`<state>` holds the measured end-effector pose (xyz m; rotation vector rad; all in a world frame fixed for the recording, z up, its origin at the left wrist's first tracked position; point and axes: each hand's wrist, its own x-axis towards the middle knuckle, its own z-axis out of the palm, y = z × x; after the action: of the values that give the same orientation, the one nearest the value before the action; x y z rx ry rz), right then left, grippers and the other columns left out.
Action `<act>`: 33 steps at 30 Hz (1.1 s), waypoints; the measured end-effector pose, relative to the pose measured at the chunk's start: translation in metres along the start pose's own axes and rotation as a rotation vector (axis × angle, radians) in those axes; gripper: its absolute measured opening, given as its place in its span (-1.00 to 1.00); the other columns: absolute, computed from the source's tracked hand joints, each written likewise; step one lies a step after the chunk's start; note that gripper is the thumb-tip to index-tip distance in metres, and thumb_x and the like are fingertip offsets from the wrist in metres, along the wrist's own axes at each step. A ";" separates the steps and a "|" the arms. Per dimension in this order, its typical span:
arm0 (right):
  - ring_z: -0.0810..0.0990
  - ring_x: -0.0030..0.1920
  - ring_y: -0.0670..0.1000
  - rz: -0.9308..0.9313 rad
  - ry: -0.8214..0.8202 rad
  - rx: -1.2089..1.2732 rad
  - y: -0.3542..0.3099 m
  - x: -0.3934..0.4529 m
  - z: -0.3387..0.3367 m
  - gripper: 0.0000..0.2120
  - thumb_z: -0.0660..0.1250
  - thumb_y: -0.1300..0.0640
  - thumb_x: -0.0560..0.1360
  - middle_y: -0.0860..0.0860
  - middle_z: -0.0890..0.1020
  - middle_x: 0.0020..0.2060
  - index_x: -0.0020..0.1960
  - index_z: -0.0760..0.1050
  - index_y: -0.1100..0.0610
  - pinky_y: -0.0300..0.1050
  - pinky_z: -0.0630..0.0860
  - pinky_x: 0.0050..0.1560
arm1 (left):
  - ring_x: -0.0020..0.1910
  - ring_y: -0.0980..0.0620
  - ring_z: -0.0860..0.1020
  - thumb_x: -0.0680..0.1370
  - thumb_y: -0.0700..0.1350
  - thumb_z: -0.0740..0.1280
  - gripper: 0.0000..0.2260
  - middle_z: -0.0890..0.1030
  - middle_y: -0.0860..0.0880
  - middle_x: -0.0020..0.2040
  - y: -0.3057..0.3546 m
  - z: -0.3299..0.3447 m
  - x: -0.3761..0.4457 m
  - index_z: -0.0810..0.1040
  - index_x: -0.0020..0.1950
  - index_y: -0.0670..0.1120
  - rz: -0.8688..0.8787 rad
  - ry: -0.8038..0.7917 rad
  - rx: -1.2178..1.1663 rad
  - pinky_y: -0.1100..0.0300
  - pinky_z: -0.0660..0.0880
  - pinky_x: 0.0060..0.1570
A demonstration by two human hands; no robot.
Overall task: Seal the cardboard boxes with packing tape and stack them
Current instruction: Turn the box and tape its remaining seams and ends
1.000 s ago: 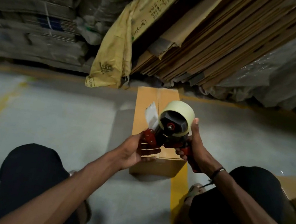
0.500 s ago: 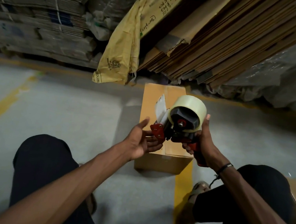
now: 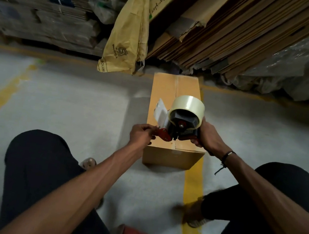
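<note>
Lying closed, plain brown cardboard box (image 3: 169, 91), centre seam untaped

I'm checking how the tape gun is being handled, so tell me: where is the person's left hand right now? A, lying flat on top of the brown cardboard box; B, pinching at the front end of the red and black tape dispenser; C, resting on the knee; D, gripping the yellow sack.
B: the left hand pinches at the front of the red and black tape dispenser, which the right hand grips above the brown cardboard box.
</note>
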<state>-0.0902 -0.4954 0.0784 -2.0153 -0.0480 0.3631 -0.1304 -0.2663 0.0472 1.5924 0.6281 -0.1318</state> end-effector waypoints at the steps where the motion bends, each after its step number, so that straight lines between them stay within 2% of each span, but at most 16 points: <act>1: 0.46 -0.43 0.07 -0.004 -0.011 -0.016 0.002 0.005 0.002 -0.13 -0.21 -0.32 0.68 0.31 0.62 -0.35 -0.09 0.53 0.40 -0.14 0.42 -0.41 | -0.29 0.05 0.58 0.59 -0.16 0.46 -0.91 0.73 -0.13 -0.15 -0.003 -0.001 0.005 0.73 -0.11 -0.10 0.000 0.028 -0.003 0.19 0.46 -0.33; 3: 0.47 -0.42 0.06 0.006 -0.040 -0.038 0.012 0.017 0.006 -0.06 -0.23 -0.38 0.64 0.32 0.65 -0.30 -0.06 0.57 0.40 -0.15 0.43 -0.41 | -0.27 0.05 0.52 0.57 -0.16 0.48 -0.85 0.72 -0.08 -0.21 -0.011 0.001 0.013 0.72 -0.21 -0.03 -0.004 0.065 -0.018 0.21 0.42 -0.27; 5: 0.48 -0.42 0.04 0.018 -0.075 -0.062 0.024 0.032 0.010 -0.03 -0.24 -0.42 0.62 0.31 0.66 -0.28 -0.04 0.60 0.38 -0.17 0.43 -0.42 | -0.25 0.11 0.54 0.56 -0.14 0.48 -0.80 0.71 0.03 -0.29 -0.018 0.004 0.021 0.72 -0.26 0.02 -0.001 0.078 -0.006 0.19 0.45 -0.18; 7: 0.47 -0.43 0.03 0.028 -0.097 -0.090 0.038 0.045 0.011 -0.06 -0.22 -0.40 0.64 0.30 0.65 -0.31 -0.07 0.60 0.37 -0.19 0.42 -0.43 | -0.17 0.18 0.61 0.56 -0.07 0.50 -0.83 0.72 0.08 -0.30 -0.028 -0.001 0.033 0.75 -0.23 0.00 -0.012 0.108 0.042 0.22 0.50 -0.11; 8: 0.47 -0.44 0.03 0.042 -0.092 -0.116 0.047 0.051 0.009 -0.10 -0.20 -0.35 0.67 0.30 0.64 -0.32 -0.10 0.59 0.37 -0.19 0.43 -0.43 | -0.16 0.16 0.62 0.56 -0.04 0.50 -0.84 0.72 0.08 -0.29 -0.034 -0.009 0.040 0.76 -0.21 -0.02 -0.024 0.150 0.065 0.22 0.49 -0.15; 10: 0.50 -0.45 0.03 0.063 -0.050 -0.182 0.068 0.059 0.000 -0.27 -0.15 -0.22 0.73 0.26 0.66 -0.35 -0.10 0.55 0.31 -0.18 0.44 -0.43 | -0.18 0.06 0.64 0.54 0.05 0.51 -0.77 0.70 0.06 -0.29 -0.054 -0.033 0.058 0.74 -0.27 -0.01 -0.044 0.240 0.149 0.18 0.48 -0.20; 13: 0.54 -0.45 0.07 0.111 -0.005 -0.264 0.106 0.063 -0.012 -0.58 -0.01 0.06 0.75 0.16 0.68 -0.36 -0.09 0.52 0.17 -0.25 0.44 -0.46 | -0.18 0.02 0.63 0.52 0.13 0.50 -0.70 0.71 0.09 -0.29 -0.088 -0.053 0.075 0.72 -0.34 0.02 -0.056 0.192 0.249 0.10 0.53 -0.08; 14: 0.53 -0.45 0.08 0.157 0.009 -0.249 0.118 0.064 -0.015 -0.72 0.08 0.17 0.72 0.14 0.67 -0.37 -0.02 0.52 0.18 -0.22 0.45 -0.45 | -0.16 0.03 0.64 0.53 0.14 0.49 -0.70 0.71 0.10 -0.29 -0.097 -0.051 0.078 0.72 -0.33 0.03 -0.061 0.173 0.272 0.09 0.55 -0.04; 15: 0.52 -0.44 0.10 0.223 -0.006 -0.212 0.127 0.066 -0.018 -0.89 0.21 0.25 0.66 0.14 0.65 -0.37 0.12 0.49 0.23 -0.10 0.50 -0.43 | -0.15 0.03 0.65 0.54 0.14 0.48 -0.70 0.71 0.10 -0.28 -0.105 -0.047 0.079 0.72 -0.33 0.03 -0.066 0.161 0.295 0.07 0.57 -0.01; 17: 0.52 -0.44 0.17 0.346 -0.104 -0.251 0.142 0.070 -0.016 -0.47 0.40 0.34 0.48 0.13 0.62 -0.38 0.41 0.31 0.33 0.13 0.54 -0.36 | -0.14 0.04 0.65 0.54 0.15 0.47 -0.70 0.71 0.09 -0.28 -0.118 -0.040 0.081 0.72 -0.31 0.02 -0.071 0.150 0.324 0.05 0.59 0.00; 18: 0.53 -0.44 0.19 0.354 -0.148 -0.284 0.153 0.074 -0.016 -0.33 0.43 0.35 0.44 0.11 0.61 -0.40 0.47 0.24 0.35 0.16 0.54 -0.35 | -0.14 0.04 0.65 0.54 0.15 0.46 -0.70 0.71 0.09 -0.28 -0.124 -0.038 0.082 0.72 -0.31 0.02 -0.074 0.153 0.327 0.06 0.59 -0.01; 20: 0.53 -0.44 0.21 0.303 -0.175 -0.369 0.170 0.079 -0.015 -0.23 0.46 0.34 0.43 0.10 0.61 -0.40 0.53 0.14 0.35 0.17 0.52 -0.36 | -0.15 0.04 0.64 0.55 0.14 0.46 -0.70 0.70 0.09 -0.28 -0.135 -0.036 0.084 0.71 -0.31 0.01 -0.084 0.173 0.327 0.09 0.55 -0.06; 25: 0.52 -0.44 0.19 0.148 -0.137 -0.533 0.186 0.083 -0.011 -0.22 0.44 0.30 0.48 0.11 0.60 -0.38 0.55 0.08 0.29 0.20 0.54 -0.35 | -0.21 0.10 0.59 0.56 0.10 0.45 -0.71 0.68 0.09 -0.29 -0.143 -0.030 0.091 0.71 -0.29 -0.01 -0.078 0.194 0.320 0.16 0.43 -0.22; 29: 0.48 -0.42 0.20 0.146 -0.115 -0.563 0.180 0.084 -0.010 -0.26 0.43 0.31 0.51 0.16 0.59 -0.35 0.55 0.11 0.35 0.21 0.52 -0.33 | -0.27 0.18 0.53 0.56 0.11 0.47 -0.71 0.66 0.08 -0.32 -0.146 -0.024 0.094 0.71 -0.28 -0.04 -0.095 0.222 0.293 0.23 0.38 -0.28; 31: 0.49 -0.41 0.21 0.122 -0.062 -0.564 0.176 0.086 -0.008 -0.33 0.37 0.30 0.53 0.18 0.58 -0.35 0.54 0.13 0.35 0.21 0.53 -0.31 | -0.25 0.15 0.55 0.56 0.11 0.47 -0.70 0.66 0.06 -0.31 -0.150 -0.021 0.097 0.70 -0.28 -0.04 -0.083 0.228 0.277 0.23 0.38 -0.29; 33: 0.48 -0.40 0.19 0.096 -0.030 -0.567 0.174 0.088 -0.006 -0.45 0.23 0.18 0.60 0.17 0.57 -0.34 0.52 0.16 0.32 0.19 0.53 -0.32 | -0.24 0.13 0.56 0.57 0.09 0.46 -0.71 0.67 0.05 -0.30 -0.156 -0.019 0.100 0.70 -0.27 -0.04 -0.092 0.232 0.266 0.23 0.36 -0.29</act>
<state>-0.0264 -0.5636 -0.0924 -2.5781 -0.0802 0.4791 -0.1243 -0.2185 -0.1321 1.8516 0.8940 -0.1026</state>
